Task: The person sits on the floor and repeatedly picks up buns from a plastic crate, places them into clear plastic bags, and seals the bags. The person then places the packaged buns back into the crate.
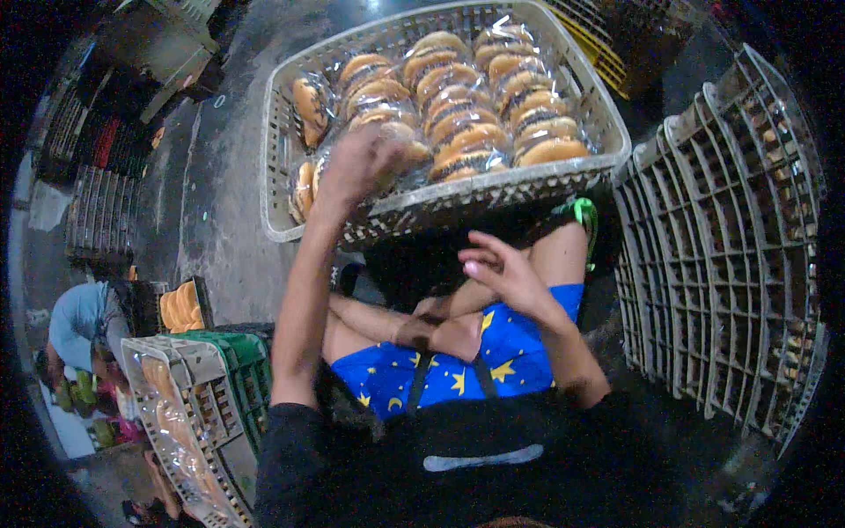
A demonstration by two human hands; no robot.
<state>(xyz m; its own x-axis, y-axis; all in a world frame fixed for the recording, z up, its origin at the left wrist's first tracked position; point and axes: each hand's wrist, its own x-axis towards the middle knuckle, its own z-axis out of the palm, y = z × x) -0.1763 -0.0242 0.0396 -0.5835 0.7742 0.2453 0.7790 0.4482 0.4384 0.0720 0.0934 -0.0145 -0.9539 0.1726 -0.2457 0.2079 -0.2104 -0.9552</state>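
Observation:
A light grey perforated plastic crate [280,86] stands before me, holding rows of round filled buns [462,125] in clear plastic wrap. Over its near left part, my left hand [370,158] reaches down onto the wrapped buns, its fingers blurred and bent; whether it grips one is not clear. A wrapped bun [310,99] lies apart at the crate's left side. My right hand [492,264] hovers above my lap, short of the crate's near wall, with fingers spread and nothing in it.
Tall stacked plastic crates [706,231] rise at the right. At the lower left stand a crate of wrapped bread [142,396] and a green crate [244,369]. Beyond them a person in a light blue top [79,323] bends down. More stacked crates [102,218] are at the far left.

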